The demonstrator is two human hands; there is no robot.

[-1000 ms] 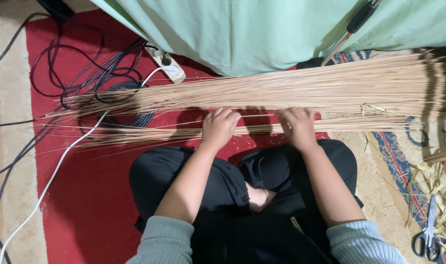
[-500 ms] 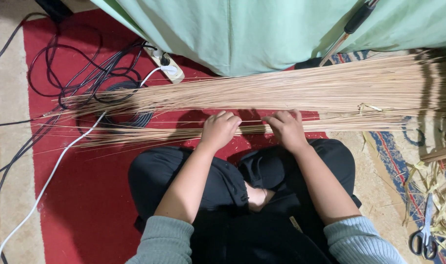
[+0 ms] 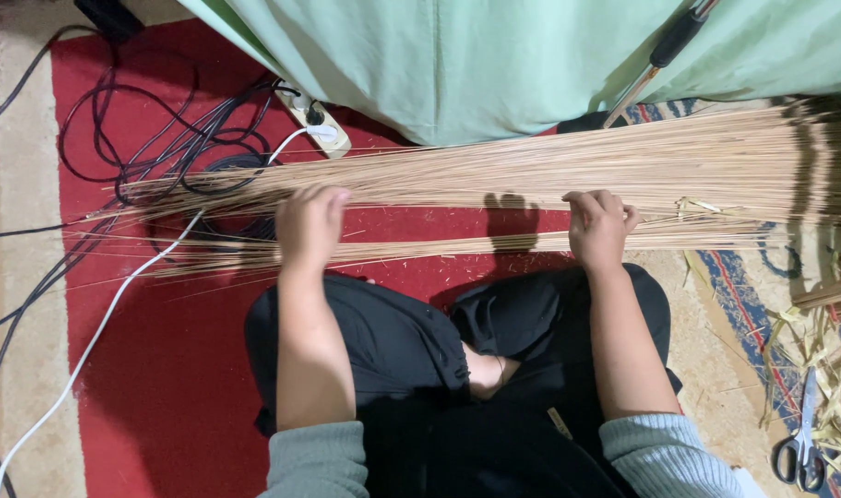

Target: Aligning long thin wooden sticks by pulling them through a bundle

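Observation:
I sit cross-legged on a red carpet (image 3: 162, 369). A long bundle of thin tan sticks (image 3: 531, 166) lies across the floor in front of my knees, and a thinner row of sticks (image 3: 439, 247) lies nearer to me. My left hand (image 3: 310, 226) rests palm down on the nearer row at its left part, fingers curled over the sticks. My right hand (image 3: 600, 226) presses on the same row further right, fingers bent around a few sticks. The hands are wide apart.
Black cables (image 3: 162, 138) and a white cable (image 3: 88, 341) tangle at the left near a power strip (image 3: 314, 124). A pale green cloth (image 3: 494, 55) hangs behind the sticks. Scissors (image 3: 799, 452) and leaf scraps (image 3: 826, 332) lie at the right.
My hands were close together at the middle of the nearer row. They have slid apart along the sticks, the left one to the left and the right one to the right.

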